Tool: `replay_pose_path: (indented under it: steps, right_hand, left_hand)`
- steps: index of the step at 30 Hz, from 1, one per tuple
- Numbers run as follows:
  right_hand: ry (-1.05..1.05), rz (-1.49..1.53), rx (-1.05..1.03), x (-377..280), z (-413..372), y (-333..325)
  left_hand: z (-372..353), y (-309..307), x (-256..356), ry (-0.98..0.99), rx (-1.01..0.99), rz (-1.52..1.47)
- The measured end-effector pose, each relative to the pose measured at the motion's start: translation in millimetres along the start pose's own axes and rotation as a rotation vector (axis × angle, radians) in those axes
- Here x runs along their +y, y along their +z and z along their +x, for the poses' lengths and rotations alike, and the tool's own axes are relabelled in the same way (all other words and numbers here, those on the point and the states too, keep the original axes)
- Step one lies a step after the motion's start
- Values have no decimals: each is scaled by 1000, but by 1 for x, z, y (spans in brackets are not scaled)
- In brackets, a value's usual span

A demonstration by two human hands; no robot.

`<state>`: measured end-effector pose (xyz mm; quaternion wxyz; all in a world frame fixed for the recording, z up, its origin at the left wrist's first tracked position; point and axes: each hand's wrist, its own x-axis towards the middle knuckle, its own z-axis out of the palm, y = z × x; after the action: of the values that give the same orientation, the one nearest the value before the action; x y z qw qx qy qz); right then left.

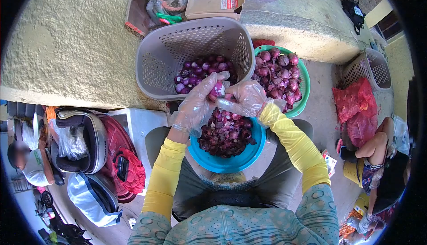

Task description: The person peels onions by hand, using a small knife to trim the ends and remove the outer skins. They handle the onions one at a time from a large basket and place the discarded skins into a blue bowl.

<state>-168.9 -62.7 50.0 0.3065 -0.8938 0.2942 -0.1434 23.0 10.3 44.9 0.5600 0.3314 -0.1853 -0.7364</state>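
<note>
In the head view, my left hand, in a clear plastic glove, grips a red onion with purple and white skin. My gloved right hand is closed just to the right of the onion, its fingers curled; whatever they hold is hidden. Below both hands, a blue basin contains dark red onion skins. Beyond them, a grey perforated basket has shiny purple onions at its bottom. To the right stands a green basin full of dry-skinned onions.
A cardboard box and plastic bags sit behind the basket by a low ledge. At right are a red mesh sack, another grey basket and a seated person. Helmets lie at left, near another person.
</note>
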Motion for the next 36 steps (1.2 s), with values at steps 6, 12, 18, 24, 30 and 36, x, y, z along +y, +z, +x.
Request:
replay_pose_path:
  steps: [6,12,18,24,30,36]
  right_hand:
    - [-77,-58,28,-3,-2,-2]
    - [18,-47,206,-1,1,-2]
    - [31,-70,262,-4,2,0]
    - [10,-65,279,-2,2,1]
    - [27,-41,226,-1,1,1]
    - [-105,-82,79,-1,0,1]
  left_hand:
    - [3,-5,0,46,108,24]
    - [1,-7,-2,91,74,-22]
    - [-1,-2,-5,192,92,192]
    - [1,-7,-5,105,70,45]
    - [2,-6,-7,119,98,10]
    - [5,-8,-4,126,113,-32]
